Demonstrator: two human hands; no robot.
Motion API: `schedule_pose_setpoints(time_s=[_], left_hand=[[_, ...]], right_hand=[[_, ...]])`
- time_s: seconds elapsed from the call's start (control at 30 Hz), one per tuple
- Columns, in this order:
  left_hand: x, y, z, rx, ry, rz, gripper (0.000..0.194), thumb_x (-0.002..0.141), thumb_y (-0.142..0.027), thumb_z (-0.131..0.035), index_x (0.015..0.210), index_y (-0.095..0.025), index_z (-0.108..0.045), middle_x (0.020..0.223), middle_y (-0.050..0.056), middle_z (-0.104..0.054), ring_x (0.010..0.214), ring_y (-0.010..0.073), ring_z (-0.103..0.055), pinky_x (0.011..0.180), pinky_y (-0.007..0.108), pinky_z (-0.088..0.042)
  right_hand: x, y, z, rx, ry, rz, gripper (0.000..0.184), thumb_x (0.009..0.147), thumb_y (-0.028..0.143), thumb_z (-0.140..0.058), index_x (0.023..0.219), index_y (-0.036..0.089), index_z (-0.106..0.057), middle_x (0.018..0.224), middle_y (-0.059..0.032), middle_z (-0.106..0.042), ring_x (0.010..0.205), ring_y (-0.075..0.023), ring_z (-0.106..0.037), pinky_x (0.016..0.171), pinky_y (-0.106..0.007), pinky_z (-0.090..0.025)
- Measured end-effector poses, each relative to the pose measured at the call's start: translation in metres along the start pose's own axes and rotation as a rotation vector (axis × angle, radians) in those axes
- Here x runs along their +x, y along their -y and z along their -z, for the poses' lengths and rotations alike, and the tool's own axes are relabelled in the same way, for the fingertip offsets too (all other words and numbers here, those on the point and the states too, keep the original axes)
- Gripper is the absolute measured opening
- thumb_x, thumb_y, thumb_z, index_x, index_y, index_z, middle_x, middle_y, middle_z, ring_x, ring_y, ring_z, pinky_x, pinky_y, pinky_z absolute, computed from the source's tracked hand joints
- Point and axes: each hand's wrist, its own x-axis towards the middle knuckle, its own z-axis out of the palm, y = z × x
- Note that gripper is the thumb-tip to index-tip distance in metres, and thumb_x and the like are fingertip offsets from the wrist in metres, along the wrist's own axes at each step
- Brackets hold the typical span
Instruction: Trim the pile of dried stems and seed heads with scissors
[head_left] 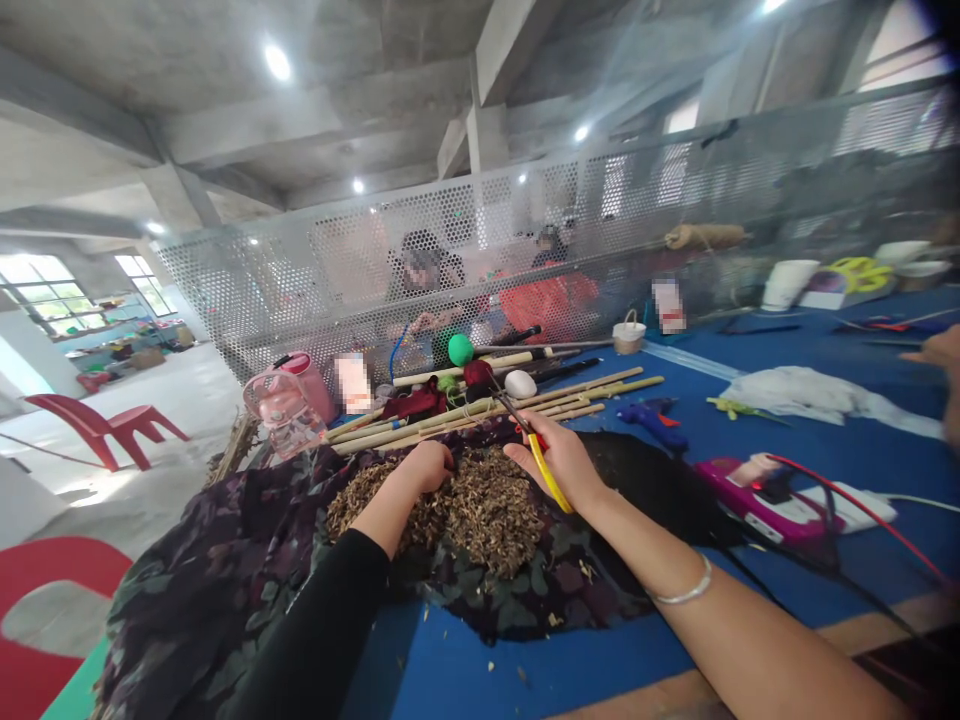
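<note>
My right hand [559,462] grips a pair of scissors [534,445] with yellow handles, blades pointing up and away over the table. My left hand [426,467] is closed in a fist, pressed into a pile of chopped brown dried plant bits [480,510]. What the fist holds is hidden. The pile lies on a dark flowered cloth [225,570] spread over the blue table [540,670]. A silver bangle [686,590] circles my right wrist, and a black sleeve covers my left arm.
Several bamboo sticks [495,410] lie behind the pile, with a green ball [460,349], a white egg shape [520,384] and a pink bottle [289,402]. A blue glue gun [656,420], a magenta tool [757,495] and red cable sit right. People sit behind a perforated screen [525,230].
</note>
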Motion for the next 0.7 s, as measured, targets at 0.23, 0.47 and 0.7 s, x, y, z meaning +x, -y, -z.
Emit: schedule_pose_setpoints(time_s=[0.23,0.47,0.7], left_hand=[[-0.006,0.001,-0.001,-0.021,-0.078,0.022,0.015,0.068,-0.015,-0.059,0.076,-0.019,-0.072,0.079,0.007,-0.070,0.079,0.0200,-0.062,0.077,0.027,-0.044],[-0.013,0.015,0.012,-0.092,-0.174,0.006,0.022,0.073,-0.016,-0.055,0.089,-0.019,-0.070,0.088,0.006,-0.070,0.084,0.0197,-0.061,0.080,0.028,-0.043],[-0.015,0.020,0.019,-0.123,-0.118,-0.049,0.023,0.072,-0.015,-0.049,0.084,-0.018,-0.068,0.081,0.005,-0.068,0.077,0.0183,-0.060,0.074,0.026,-0.044]], right_hand=[[0.001,0.001,0.001,-0.015,-0.014,0.002,0.039,0.077,0.044,-0.056,0.106,0.017,-0.056,0.086,-0.0070,-0.064,0.072,-0.0187,-0.059,0.067,-0.028,-0.045],[0.000,0.000,-0.002,-0.013,-0.013,0.013,0.040,0.076,0.044,-0.057,0.107,0.018,-0.056,0.092,-0.0078,-0.065,0.078,-0.0202,-0.061,0.070,-0.029,-0.046],[-0.001,-0.001,-0.003,-0.023,-0.017,0.015,0.040,0.076,0.044,-0.057,0.106,0.017,-0.056,0.091,-0.0082,-0.066,0.077,-0.0203,-0.062,0.071,-0.029,-0.048]])
